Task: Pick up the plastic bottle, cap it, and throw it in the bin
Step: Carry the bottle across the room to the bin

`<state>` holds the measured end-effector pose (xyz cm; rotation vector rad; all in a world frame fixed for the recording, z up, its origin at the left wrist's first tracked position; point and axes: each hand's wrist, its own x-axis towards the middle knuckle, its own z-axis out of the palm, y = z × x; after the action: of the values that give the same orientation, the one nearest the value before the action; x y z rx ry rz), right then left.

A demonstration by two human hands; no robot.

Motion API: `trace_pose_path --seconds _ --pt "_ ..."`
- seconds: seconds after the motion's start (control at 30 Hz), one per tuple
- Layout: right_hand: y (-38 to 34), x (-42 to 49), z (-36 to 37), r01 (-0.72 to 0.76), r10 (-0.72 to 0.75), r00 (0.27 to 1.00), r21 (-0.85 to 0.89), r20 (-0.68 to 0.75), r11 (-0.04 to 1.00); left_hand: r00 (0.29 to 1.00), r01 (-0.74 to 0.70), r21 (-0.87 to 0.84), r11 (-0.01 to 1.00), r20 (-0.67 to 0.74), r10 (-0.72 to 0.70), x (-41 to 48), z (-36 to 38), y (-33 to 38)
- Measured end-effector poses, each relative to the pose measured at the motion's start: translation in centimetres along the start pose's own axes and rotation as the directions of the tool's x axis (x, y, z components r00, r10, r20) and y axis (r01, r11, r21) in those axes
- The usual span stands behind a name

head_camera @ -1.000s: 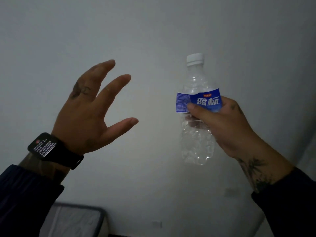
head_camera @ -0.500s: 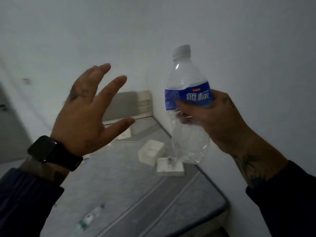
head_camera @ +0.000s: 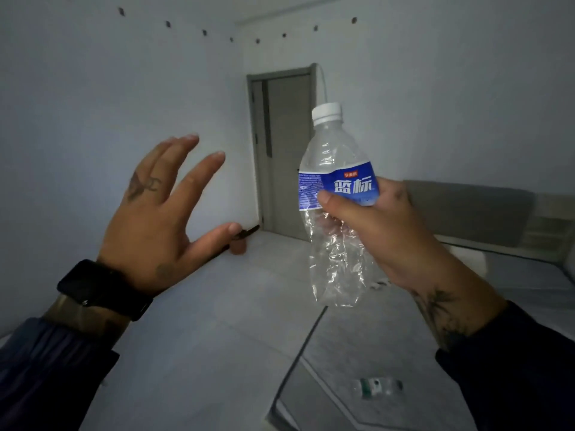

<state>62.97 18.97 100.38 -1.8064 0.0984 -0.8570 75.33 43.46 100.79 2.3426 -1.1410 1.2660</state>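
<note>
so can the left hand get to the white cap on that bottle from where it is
Probably yes. The left hand is open and empty, level with the clear plastic bottle with the blue label held upright by the right hand. Nothing lies between it and the white screw cap.

A bottle (head_camera: 337,213) is held upright in the right hand (head_camera: 373,231), right of centre. The left hand (head_camera: 155,219) is raised beside it, apart. A door (head_camera: 287,150) stands behind, between them. A second bottle (head_camera: 377,387) lies on the mattress (head_camera: 389,353) below right.
</note>
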Motion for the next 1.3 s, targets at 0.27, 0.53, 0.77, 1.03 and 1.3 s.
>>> trace_pose_path --seconds 0.27,0.53,0.77,1.03,1.3 --pt "2.1 7.6 15.9 -0.013 0.011 0.998 0.032 0.065 0.999 0.996 0.083 0.071 0.994 0.007 -0.084 -1.4 3.6 -16.1" --pt "6.4 14.2 25.0 -0.055 0.052 0.997 0.040 0.061 0.998 0.997 0.072 0.037 0.997 0.024 -0.073 -0.2 9.8 -25.7" --pt "12.5 22.7 30.9 -0.086 0.086 0.996 0.041 0.009 0.995 0.998 0.043 0.024 0.999 0.049 -0.045 3.2 18.9 -33.3" --pt "20.0 37.0 36.2 -0.099 0.101 0.995 0.087 -0.026 0.991 0.998 -0.028 0.013 1.000 0.061 0.027 12.4 32.1 -41.5" --pt "25.0 48.8 37.7 -0.095 0.104 0.989 0.088 -0.102 0.992 0.996 -0.083 -0.066 0.994 0.040 0.086 20.9 42.8 -47.0"
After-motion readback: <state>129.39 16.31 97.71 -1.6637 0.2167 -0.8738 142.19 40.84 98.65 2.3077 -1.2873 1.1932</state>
